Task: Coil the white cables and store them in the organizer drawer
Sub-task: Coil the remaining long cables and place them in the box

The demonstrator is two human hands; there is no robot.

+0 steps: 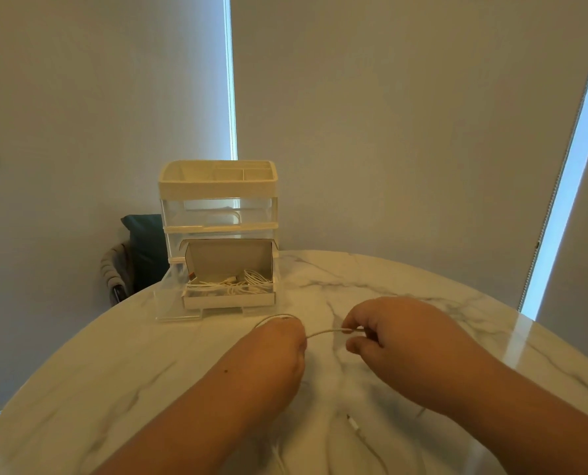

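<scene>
Lower centre: right hand (405, 351) pinches the white cable (323, 332) taut for coiling; left hand (275, 351) grips its loop. Organizer drawer (229, 299) stands open, ready.

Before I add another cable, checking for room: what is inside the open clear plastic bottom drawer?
A white cardboard box, lid up, holding tangled white cables. Its front wall hides the box floor, so their number is unclear.
</scene>
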